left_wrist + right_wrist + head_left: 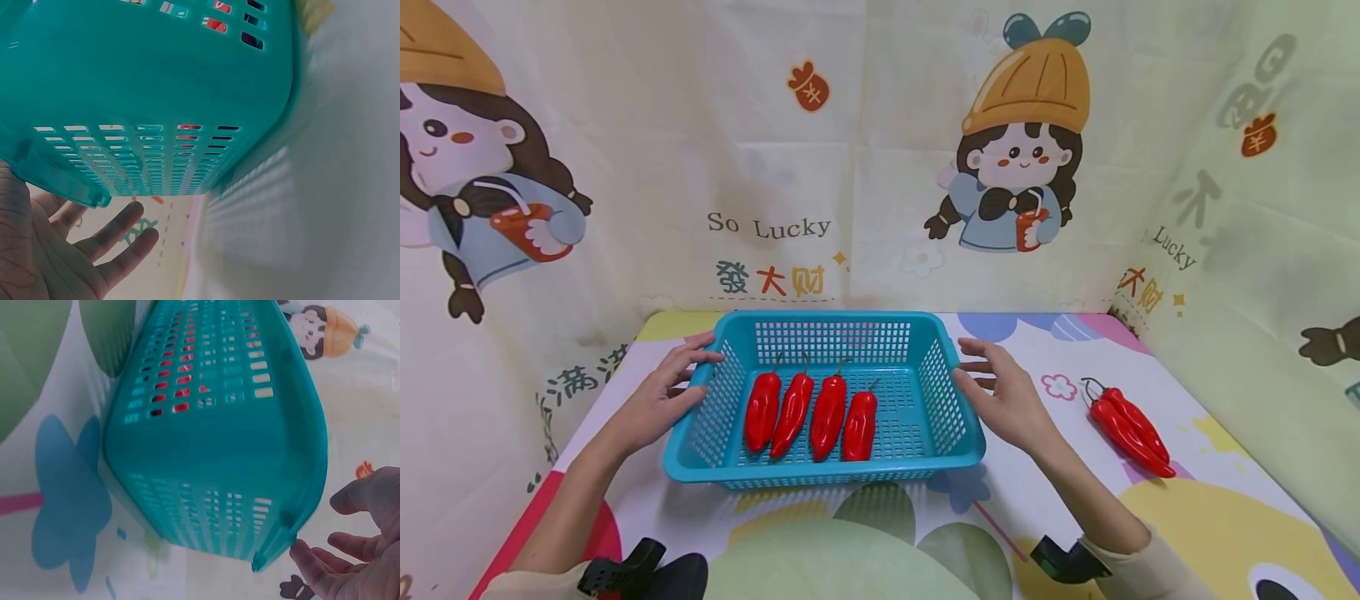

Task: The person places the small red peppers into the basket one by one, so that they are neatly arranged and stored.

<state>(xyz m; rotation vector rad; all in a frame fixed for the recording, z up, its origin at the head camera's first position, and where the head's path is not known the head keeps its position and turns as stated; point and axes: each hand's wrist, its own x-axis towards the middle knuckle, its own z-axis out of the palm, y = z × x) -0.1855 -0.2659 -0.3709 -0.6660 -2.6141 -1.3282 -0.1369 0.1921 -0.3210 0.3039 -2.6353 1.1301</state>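
Observation:
A blue plastic basket [824,472] with perforated walls stands on the table, with several red chili peppers [828,417] lying side by side in its left and middle part. At the basket's left rim, my left hand [658,400] touches the edge with its fingers spread. The left wrist view shows the underside of this hand [75,250], fingers extended beside the basket wall. My right hand [1007,400] is at the right rim, fingers relaxed and slightly bent. In the right wrist view its fingertips come right up to the rim, with nothing held in the hand [362,544].
Two more red chili peppers [1129,429] lie together on the table to the right of my right hand. A patterned cloth [880,183] hangs behind the table and at both sides. The table cover [1022,500] is printed with colourful shapes.

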